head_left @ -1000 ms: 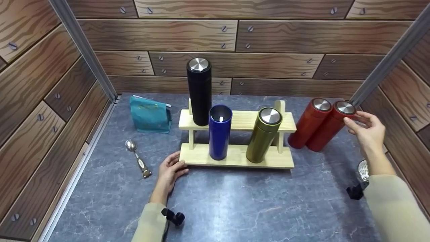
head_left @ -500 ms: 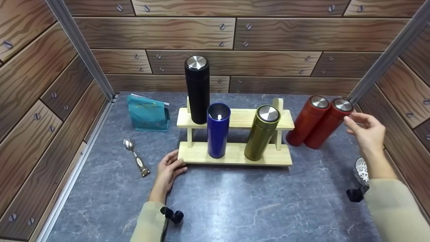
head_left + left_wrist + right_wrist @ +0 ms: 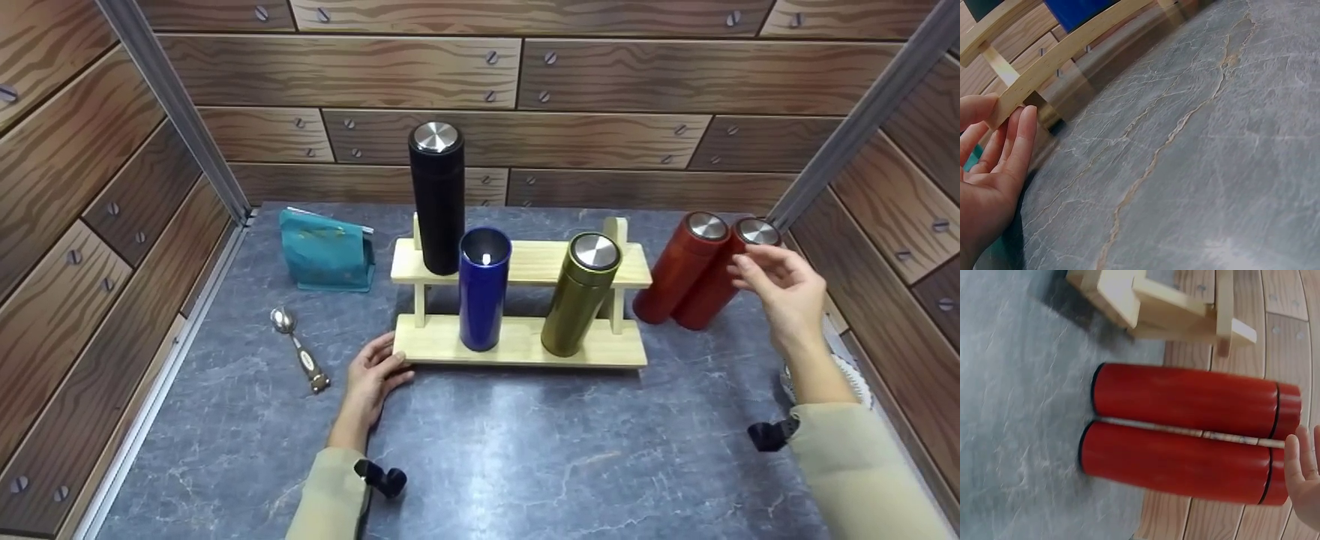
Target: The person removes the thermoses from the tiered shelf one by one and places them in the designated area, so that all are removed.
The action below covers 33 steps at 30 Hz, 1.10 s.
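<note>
In the head view, my left hand (image 3: 373, 380) pinches the left front corner of a two-tier wooden rack (image 3: 420, 356); the left wrist view has the thumb above the board and the fingers beneath. A black thermos (image 3: 438, 202) stands on the upper tier. The lower tier bears a blue tumbler (image 3: 482, 300), open at the top, and an olive-green thermos (image 3: 574, 304). My right hand (image 3: 791, 296) holds nothing and hovers in front of the right-hand red thermos (image 3: 709, 296), partly covering it. Beside it stands another red thermos (image 3: 679, 274). Both show upright in the right wrist view (image 3: 1185, 461).
A teal pouch (image 3: 326, 255) stands at the back left, with a spoon (image 3: 300, 349) lying in front of it. Behind my right forearm is a white woven item (image 3: 851, 379), mostly hidden. Wood-patterned walls (image 3: 420, 71) enclose the grey marbled tabletop (image 3: 517, 442).
My right hand has left the lid of the right-hand red thermos and shifted left and toward me. My left hand keeps its grip on the rack corner. The head view has drifted slightly.
</note>
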{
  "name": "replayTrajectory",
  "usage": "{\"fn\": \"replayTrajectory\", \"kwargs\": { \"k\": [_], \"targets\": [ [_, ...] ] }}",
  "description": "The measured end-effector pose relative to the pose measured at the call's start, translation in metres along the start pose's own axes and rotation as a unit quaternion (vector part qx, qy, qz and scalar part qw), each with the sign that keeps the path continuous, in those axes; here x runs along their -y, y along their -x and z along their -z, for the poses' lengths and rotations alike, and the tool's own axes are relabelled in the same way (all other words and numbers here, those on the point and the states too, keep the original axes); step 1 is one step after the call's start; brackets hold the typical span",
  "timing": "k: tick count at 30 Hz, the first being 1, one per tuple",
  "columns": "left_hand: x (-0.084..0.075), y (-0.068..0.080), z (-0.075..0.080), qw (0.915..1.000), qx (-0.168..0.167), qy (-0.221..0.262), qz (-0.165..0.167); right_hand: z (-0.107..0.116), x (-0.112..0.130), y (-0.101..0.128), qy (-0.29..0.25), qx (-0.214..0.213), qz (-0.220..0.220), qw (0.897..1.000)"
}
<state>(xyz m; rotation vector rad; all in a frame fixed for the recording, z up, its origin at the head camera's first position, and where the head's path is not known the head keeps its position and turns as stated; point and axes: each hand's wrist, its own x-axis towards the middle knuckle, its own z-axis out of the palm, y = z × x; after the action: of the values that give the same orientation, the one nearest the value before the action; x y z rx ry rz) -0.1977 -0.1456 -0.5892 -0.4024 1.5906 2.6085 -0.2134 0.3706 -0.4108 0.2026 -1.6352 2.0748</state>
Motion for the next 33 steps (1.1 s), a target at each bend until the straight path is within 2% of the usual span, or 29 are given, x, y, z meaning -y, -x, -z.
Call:
{"fn": "replayTrajectory", "kwargs": {
  "k": [5, 16, 20, 23, 29, 33],
  "targets": [
    [0.0, 0.0, -0.001, 1.0, 0.0, -0.007, 0.002, -0.017, 0.006, 0.0, -0.016, 0.041, 0.014, 0.999],
    [-0.001, 0.0, -0.002, 0.9999, -0.008, -0.009, 0.006, -0.052, 0.018, 0.002, -0.033, 0.103, 0.029, 0.994],
    [0.0, 0.001, -0.002, 0.9998, -0.015, -0.009, 0.007, -0.067, 0.023, 0.002, -0.013, 0.123, 0.036, 0.992],
    [0.0, 0.001, -0.002, 0.9999, -0.012, -0.007, 0.005, -0.077, 0.026, 0.0, 0.009, 0.133, 0.043, 0.99],
    [0.0, 0.001, -0.001, 1.0, -0.002, -0.004, -0.002, -0.099, 0.03, -0.002, -0.001, 0.136, 0.052, 0.989],
    [0.0, 0.001, 0.0, 1.0, -0.003, -0.006, 0.001, -0.119, 0.029, -0.002, 0.018, 0.136, 0.069, 0.988]
  ]
}}
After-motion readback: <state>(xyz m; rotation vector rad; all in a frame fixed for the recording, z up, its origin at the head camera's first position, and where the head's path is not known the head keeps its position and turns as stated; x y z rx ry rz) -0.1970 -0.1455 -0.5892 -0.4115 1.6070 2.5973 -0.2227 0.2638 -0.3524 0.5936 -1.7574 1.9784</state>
